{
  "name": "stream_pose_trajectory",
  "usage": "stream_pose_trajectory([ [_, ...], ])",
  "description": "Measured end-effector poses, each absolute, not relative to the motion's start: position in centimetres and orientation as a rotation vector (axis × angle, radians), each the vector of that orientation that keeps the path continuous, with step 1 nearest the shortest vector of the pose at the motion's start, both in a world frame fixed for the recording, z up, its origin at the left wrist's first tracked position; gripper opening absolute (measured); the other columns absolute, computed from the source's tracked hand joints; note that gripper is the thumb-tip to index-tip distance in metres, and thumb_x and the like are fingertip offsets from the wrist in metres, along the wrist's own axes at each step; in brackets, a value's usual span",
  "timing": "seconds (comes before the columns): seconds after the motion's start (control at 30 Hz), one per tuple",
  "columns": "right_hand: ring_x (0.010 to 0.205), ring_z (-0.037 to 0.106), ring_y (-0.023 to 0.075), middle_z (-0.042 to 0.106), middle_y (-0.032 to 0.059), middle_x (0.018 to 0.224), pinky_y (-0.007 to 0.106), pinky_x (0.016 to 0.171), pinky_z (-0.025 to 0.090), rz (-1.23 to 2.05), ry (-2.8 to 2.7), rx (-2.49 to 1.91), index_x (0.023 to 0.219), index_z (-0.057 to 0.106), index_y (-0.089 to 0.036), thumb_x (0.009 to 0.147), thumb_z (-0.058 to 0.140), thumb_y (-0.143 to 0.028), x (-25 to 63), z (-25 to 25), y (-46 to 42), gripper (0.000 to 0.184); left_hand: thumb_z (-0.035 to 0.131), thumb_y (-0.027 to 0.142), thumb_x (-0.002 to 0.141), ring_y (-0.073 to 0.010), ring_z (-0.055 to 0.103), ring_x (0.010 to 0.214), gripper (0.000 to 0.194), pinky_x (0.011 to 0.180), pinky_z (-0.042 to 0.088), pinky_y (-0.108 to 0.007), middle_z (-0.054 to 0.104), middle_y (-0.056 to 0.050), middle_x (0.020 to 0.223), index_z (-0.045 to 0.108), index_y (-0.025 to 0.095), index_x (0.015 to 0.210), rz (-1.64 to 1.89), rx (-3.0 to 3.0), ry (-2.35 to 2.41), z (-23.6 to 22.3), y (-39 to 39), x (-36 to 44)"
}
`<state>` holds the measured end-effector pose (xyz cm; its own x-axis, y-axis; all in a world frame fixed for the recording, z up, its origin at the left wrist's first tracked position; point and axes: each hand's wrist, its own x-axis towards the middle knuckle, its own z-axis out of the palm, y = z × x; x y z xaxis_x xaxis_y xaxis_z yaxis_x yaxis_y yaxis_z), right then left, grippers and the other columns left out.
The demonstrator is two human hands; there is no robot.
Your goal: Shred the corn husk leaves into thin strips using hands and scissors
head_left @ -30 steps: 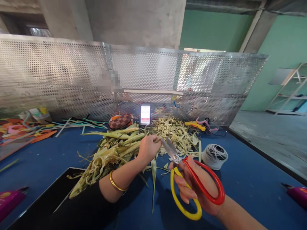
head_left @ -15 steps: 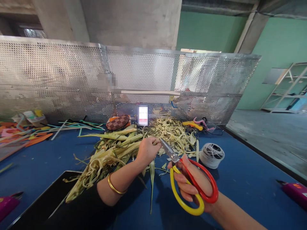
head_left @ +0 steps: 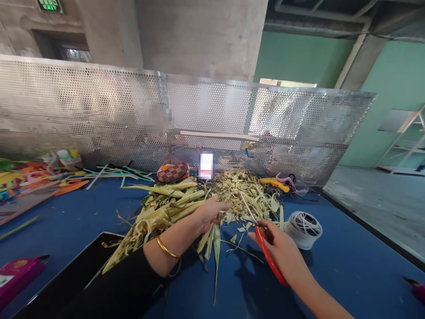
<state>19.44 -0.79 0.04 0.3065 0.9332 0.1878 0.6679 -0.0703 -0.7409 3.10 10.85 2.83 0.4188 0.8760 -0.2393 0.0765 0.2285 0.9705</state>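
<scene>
My left hand (head_left: 210, 213), a gold bangle on its wrist, is closed on strips of corn husk (head_left: 215, 259) that trail below the fingers onto the blue table; its fingertips point right. Behind and left of it lies a bundle of long husks (head_left: 141, 226). My right hand (head_left: 277, 241) grips scissors (head_left: 268, 257) with one red loop showing and the yellow one mostly hidden by the hand. Their blades are seen edge-on and reach over a pile of cut husk bits (head_left: 242, 186), a little right of my left hand.
A white spool of cord (head_left: 303, 230) stands right of my right hand. A checked pouch (head_left: 172, 173), a lit screen (head_left: 206, 165) and a yellow tool (head_left: 275, 184) sit near the perforated metal screen (head_left: 212, 106). A black tray (head_left: 76, 261) lies front left, beside a purple tool (head_left: 21, 274).
The scissors have turned from broadside to edge-on, and their blades have moved away from my left fingers. My left hand's fingers reach further right. The view has shifted slightly left and up.
</scene>
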Motion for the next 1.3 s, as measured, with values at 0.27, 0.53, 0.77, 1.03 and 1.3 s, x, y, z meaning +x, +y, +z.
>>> stream_pose_trajectory([
  [0.27, 0.080, 0.067, 0.0305, 0.072, 0.0096, 0.084, 0.033, 0.061, 0.041, 0.022, -2.008, -2.181, 0.103, 0.065, -0.023, 0.080, 0.057, -0.034, 20.4, 0.5, -1.2, 0.027, 0.045, 0.018, 0.087, -0.0037, 0.035, 0.046, 0.017, 0.041, 0.025, -0.017, 0.051, 0.000, 0.068, 0.058, 0.011, 0.078, 0.728, 0.950, 0.808, 5.9, 10.6, 1.9],
  [0.53, 0.084, 0.062, 0.0242, 0.065, 0.0103, 0.094, 0.035, 0.071, 0.047, -0.059, -1.977, -1.672, 0.094, 0.069, -0.022, 0.084, 0.049, -0.029, 21.7, 1.0, -1.6, 0.023, 0.055, 0.021, 0.085, -0.0130, 0.061, 0.080, 0.017, 0.079, 0.046, -0.027, 0.066, -0.006, 0.087, 0.067, 0.013, 0.095, 0.659, 0.725, 0.612, 7.4, 7.0, 2.5],
  [0.77, 0.074, 0.061, 0.0185, 0.066, 0.0032, 0.081, 0.029, 0.067, 0.049, 0.709, -1.477, -1.256, 0.088, 0.063, -0.020, 0.078, 0.060, -0.043, 16.8, 2.5, -1.1, 0.025, 0.062, 0.028, 0.078, -0.0131, 0.058, 0.076, 0.022, 0.067, 0.039, -0.024, 0.067, -0.004, 0.088, 0.068, 0.018, 0.097, 0.668, 0.800, 0.708, 6.1, 4.6, 3.6],
  [1.03, 0.042, 0.044, 0.0088, 0.049, -0.0061, 0.047, 0.021, 0.040, 0.035, 1.072, -0.995, -1.261, 0.065, 0.056, -0.017, 0.057, 0.076, -0.052, 16.9, 2.2, -0.5, 0.041, 0.050, 0.026, 0.084, -0.0121, 0.057, 0.063, 0.015, 0.060, 0.039, -0.023, 0.059, 0.000, 0.068, 0.056, 0.017, 0.074, 0.890, 1.226, 0.843, 4.7, 4.8, 4.5],
  [1.3, 0.038, 0.038, 0.0060, 0.052, -0.0044, 0.047, 0.019, 0.038, 0.028, 1.218, -0.968, -1.219, 0.064, 0.059, -0.016, 0.064, 0.076, -0.046, 18.4, 1.0, -0.9, 0.035, 0.052, 0.024, 0.081, -0.0110, 0.057, 0.059, 0.021, 0.058, 0.043, -0.023, 0.065, -0.001, 0.079, 0.068, 0.017, 0.094, 0.786, 1.330, 0.725, 3.1, 5.4, 5.1],
])
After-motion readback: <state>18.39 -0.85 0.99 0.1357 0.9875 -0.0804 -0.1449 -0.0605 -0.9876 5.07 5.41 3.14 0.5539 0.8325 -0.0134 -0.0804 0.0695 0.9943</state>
